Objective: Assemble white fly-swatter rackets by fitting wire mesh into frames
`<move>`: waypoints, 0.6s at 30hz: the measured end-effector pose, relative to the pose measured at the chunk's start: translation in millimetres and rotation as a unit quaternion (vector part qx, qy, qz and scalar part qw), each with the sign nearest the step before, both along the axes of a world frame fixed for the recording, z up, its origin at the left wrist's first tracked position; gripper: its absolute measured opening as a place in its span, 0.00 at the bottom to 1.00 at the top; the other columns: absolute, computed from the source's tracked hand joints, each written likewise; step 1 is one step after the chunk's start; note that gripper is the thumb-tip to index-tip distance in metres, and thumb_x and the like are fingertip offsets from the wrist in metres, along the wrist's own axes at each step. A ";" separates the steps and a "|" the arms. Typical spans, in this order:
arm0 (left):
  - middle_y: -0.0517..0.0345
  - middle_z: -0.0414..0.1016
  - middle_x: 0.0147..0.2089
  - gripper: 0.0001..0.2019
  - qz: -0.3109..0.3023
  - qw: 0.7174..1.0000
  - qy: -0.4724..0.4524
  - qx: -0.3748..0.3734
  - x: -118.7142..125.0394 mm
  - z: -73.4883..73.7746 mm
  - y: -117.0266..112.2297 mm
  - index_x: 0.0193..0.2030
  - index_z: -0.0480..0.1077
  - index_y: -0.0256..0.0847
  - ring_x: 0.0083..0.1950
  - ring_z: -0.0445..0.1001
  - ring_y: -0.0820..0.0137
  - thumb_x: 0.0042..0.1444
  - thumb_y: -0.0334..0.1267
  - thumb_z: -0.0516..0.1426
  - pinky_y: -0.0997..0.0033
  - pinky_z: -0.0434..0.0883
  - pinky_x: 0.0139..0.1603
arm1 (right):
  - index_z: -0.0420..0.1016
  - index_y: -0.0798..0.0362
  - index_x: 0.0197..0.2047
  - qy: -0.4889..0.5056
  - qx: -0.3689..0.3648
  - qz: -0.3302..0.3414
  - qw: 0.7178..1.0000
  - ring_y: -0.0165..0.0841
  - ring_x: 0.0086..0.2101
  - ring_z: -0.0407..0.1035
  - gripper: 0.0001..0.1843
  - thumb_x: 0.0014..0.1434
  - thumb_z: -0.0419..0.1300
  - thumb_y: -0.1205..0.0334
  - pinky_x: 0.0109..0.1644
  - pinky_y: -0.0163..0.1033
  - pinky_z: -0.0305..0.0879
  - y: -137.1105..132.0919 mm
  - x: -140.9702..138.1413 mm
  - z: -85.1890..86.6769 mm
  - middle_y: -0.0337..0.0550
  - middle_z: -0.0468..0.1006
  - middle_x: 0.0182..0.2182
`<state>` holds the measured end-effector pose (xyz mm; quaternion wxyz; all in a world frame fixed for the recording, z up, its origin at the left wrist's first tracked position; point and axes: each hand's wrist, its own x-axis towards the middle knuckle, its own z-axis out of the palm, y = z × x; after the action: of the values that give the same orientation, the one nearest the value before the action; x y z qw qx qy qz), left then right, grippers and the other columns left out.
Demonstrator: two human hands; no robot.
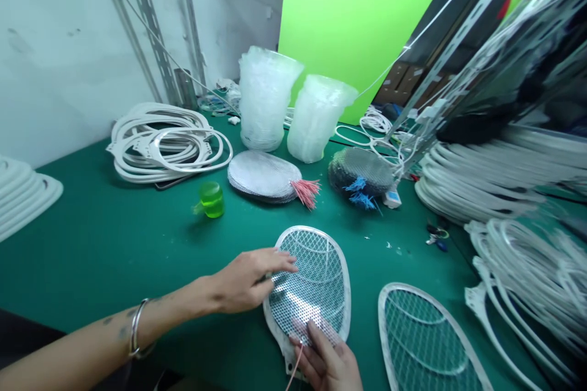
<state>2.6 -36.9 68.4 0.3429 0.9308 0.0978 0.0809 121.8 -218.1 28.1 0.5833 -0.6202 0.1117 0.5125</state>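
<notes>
At the green desk [110, 256], our left grip [247, 281] spreads open on a swatter's mesh [316, 263]; our right grip [326, 359] may or may not be clamped. Light and stiff: take it by the white rim [349, 299].

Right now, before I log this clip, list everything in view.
Mesh racket frame: 2, white and grey, one under the hands, one lower right
Clear plastic stack: 2, translucent, far side of table
White frame pile: 4, white, left and right sides
Mesh stack: 2, grey with pink wires, dark with blue wires, mid-table
Green cup: 1, translucent green, left of centre
Green board: 1, bright green, behind the plastic
Table top: 1, green, beneath these
Left hand: 1, on the mesh, bangle at wrist
Right hand: 1, on the frame's lower mesh
</notes>
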 end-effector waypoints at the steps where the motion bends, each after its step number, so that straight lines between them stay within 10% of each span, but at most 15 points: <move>1: 0.59 0.66 0.64 0.21 0.025 1.000 0.003 -0.004 9.9 -0.1 0.3 0.60 0.67 0.47 0.66 0.63 0.66 0.62 0.30 0.49 0.58 0.59 0.69 | 0.74 0.55 0.41 -0.001 0.000 -0.002 1.000 0.43 0.35 0.79 0.35 0.29 0.77 0.50 0.38 0.39 0.76 0.3 -0.6 -0.3 0.45 0.82 0.32; 7: 0.49 0.41 0.73 0.28 0.067 0.991 0.069 0.092 66.9 -38.2 -15.7 0.70 0.53 0.44 0.73 0.34 0.47 0.68 0.53 0.41 0.36 0.45 0.68 | 0.71 0.58 0.43 0.008 0.003 -0.035 0.999 0.40 0.30 0.78 0.37 0.30 0.78 0.53 0.33 0.36 0.76 2.5 -3.2 0.7 0.44 0.82 0.28; 14: 0.49 0.40 0.74 0.28 0.100 0.979 0.084 0.157 70.9 -59.7 -24.7 0.71 0.50 0.48 0.73 0.32 0.44 0.68 0.54 0.40 0.36 0.42 0.68 | 0.75 0.53 0.36 0.000 0.029 -0.006 1.000 0.42 0.37 0.78 0.28 0.34 0.76 0.49 0.41 0.39 0.75 -3.5 -5.2 17.2 0.42 0.83 0.33; 18: 0.51 0.43 0.74 0.26 0.117 0.970 0.070 0.201 71.3 -61.2 -28.9 0.70 0.51 0.48 0.73 0.36 0.46 0.68 0.50 0.42 0.39 0.41 0.69 | 0.78 0.56 0.37 -0.011 -0.014 0.169 0.985 0.38 0.34 0.78 0.30 0.42 0.69 0.38 0.37 0.35 0.72 -37.1 9.9 36.2 0.49 0.82 0.34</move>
<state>73.9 -65.7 7.2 0.1295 0.9659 0.2117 0.0732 131.7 -255.2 64.4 0.4808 -0.6437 0.0055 0.5954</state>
